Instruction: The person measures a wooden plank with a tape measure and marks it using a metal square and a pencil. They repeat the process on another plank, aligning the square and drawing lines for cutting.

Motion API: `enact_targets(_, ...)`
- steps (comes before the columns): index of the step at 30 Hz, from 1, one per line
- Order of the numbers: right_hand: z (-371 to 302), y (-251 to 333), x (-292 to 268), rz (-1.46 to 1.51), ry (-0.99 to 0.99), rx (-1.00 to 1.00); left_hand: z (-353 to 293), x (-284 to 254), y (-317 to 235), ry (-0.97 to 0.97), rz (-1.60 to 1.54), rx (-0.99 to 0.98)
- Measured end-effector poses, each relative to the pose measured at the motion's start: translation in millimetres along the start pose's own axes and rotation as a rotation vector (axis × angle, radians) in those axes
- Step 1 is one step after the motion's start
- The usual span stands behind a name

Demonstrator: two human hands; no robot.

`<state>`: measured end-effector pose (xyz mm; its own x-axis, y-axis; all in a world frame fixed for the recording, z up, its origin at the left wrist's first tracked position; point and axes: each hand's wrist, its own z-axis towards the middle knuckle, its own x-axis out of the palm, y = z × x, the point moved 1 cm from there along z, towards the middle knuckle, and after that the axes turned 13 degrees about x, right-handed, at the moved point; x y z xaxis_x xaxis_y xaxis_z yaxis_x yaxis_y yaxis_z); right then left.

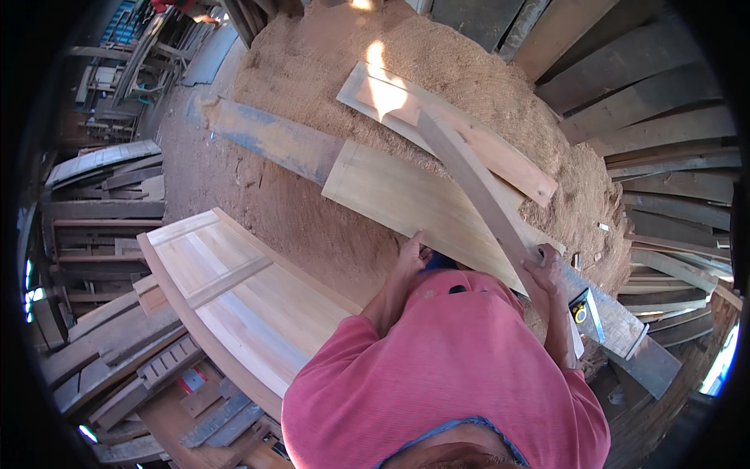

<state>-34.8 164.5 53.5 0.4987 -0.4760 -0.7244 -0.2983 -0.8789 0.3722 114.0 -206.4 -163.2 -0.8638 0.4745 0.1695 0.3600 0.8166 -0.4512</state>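
Note:
In front of me lies a wide pale wooden board point(422, 195), slanting from upper left to lower right. My left hand point(414, 254) is closed at its near edge, one digit on top and the other fingers partly hidden. My right hand point(544, 270) grips the lower end of a long narrow plank point(476, 184). This plank is tilted across the wide board, its far end reaching over another pale board point(469, 148) behind. Beside my right forearm, a yellow and black tape measure point(579, 313) rests on a worn grey plank point(613, 320).
A panelled wooden door or cabinet piece point(242, 281) leans at my left. Sawdust point(305, 70) is heaped beyond the boards. Stacked timber point(109, 211) lines the left, and upright boards point(641, 102) stand along the right. Another person's arm point(205, 17) shows at the far upper left.

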Motion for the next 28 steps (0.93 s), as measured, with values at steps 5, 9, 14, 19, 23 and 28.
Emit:
enact_targets(5,-18.0,-12.6,-16.7,0.118,-0.170,0.073,-2.7,10.7,-11.8,0.103,0.026,0.048)
enact_targets(9,-22.0,-14.2,-27.4,0.170,-0.219,0.161,-17.9,44.0,-32.3,0.281,-0.153,0.225)
enact_targets(14,-25.4,-19.0,-36.6,0.192,-0.191,0.251,-3.4,86.1,-62.1,0.243,-0.096,0.228)
enact_targets(19,-55.4,-22.0,-33.6,0.320,-0.370,0.285,9.7,110.8,-70.6,0.181,-0.088,0.185)
enact_targets(23,-73.3,-17.7,-40.0,0.342,-0.387,0.361,12.6,134.6,-98.9,0.256,-0.127,0.217)
enact_targets(28,-74.0,-13.4,-48.1,0.345,-0.250,0.505,35.0,190.6,-151.5,0.383,-0.099,0.313)
